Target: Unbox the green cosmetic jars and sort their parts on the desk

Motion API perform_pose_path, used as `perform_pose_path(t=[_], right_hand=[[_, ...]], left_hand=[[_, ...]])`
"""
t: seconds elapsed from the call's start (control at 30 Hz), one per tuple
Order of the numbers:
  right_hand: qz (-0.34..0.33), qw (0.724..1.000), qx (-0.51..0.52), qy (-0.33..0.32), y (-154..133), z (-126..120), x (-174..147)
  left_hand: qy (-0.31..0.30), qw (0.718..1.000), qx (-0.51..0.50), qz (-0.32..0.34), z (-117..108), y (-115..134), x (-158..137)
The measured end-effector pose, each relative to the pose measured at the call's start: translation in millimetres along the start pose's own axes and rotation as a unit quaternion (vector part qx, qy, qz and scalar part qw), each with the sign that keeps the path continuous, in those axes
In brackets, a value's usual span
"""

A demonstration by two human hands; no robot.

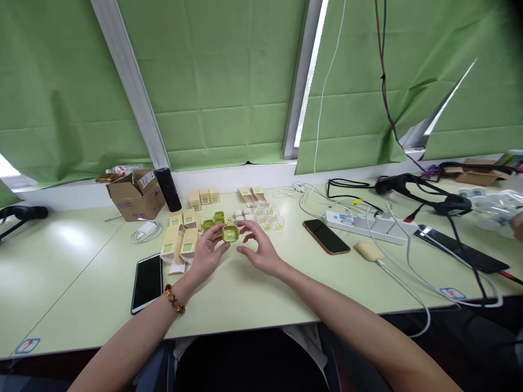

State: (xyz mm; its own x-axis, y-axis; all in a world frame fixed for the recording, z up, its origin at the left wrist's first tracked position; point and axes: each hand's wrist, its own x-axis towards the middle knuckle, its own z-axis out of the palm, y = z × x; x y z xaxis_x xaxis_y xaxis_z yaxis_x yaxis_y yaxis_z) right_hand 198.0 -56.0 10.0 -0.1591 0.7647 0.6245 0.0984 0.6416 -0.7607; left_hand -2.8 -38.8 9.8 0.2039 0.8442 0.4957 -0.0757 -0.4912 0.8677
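My left hand (210, 253) grips a small green square cup (230, 233) by its left side, the hollow facing me. To its right my right hand (261, 249) curves with thumb and fingers apart; a fingertip comes close to the cup, and whether it touches I cannot tell. Just behind sit more green cups (219, 216). Beyond the right hand are small pale white pieces (238, 213) and several clear plastic containers (273, 218) with yellow bits inside. Opened cardboard packets (171, 242) lie beside the left hand.
Small closed boxes (205, 197) stand at the back, near a carton (137, 196) and a black cylinder (168, 189). Phones (147, 284) (326, 237) lie on both sides. A power strip (370, 226), cables and a headset (423, 190) occupy the right. Another person's hand (517, 226) shows at the right edge.
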Motion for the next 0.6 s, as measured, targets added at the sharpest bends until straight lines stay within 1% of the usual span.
perform_pose_path(t=[0.1, 0.17, 0.23, 0.3, 0.37, 0.47, 0.53, 0.6], right_hand=[[-0.034, 0.999, -0.012, -0.019, 3.0, 4.6, -4.5], [-0.035, 0.999, -0.002, -0.021, 3.9, 6.6, -4.9], [-0.008, 0.999, 0.037, -0.016, 3.8, 7.2, -4.3], [0.04, 0.992, 0.119, -0.003, 3.3, 5.9, -2.6], [0.092, 0.968, 0.234, 0.005, 3.1, 2.1, -0.1], [0.154, 0.913, 0.377, -0.02, 2.4, -6.3, 3.9], [0.181, 0.883, 0.43, -0.047, 1.3, -11.1, 5.2], [0.195, 0.865, 0.458, -0.065, -0.1, -13.1, 5.1]], left_hand=[[-0.021, 0.999, 0.047, -0.003, -1.0, -4.7, -3.1], [-0.034, 0.996, 0.087, 0.005, -1.2, -6.0, -5.2], [-0.042, 0.992, 0.117, 0.016, -0.8, -5.0, -7.2], [-0.051, 0.989, 0.133, 0.024, -0.1, -2.1, -8.7], [-0.061, 0.987, 0.142, 0.032, 0.6, 1.3, -9.8], [-0.059, 0.985, 0.152, 0.062, 1.5, 5.0, -10.4], [-0.046, 0.982, 0.159, 0.088, 2.1, 5.5, -10.4], [-0.03, 0.981, 0.161, 0.108, 2.5, 4.8, -10.4]])
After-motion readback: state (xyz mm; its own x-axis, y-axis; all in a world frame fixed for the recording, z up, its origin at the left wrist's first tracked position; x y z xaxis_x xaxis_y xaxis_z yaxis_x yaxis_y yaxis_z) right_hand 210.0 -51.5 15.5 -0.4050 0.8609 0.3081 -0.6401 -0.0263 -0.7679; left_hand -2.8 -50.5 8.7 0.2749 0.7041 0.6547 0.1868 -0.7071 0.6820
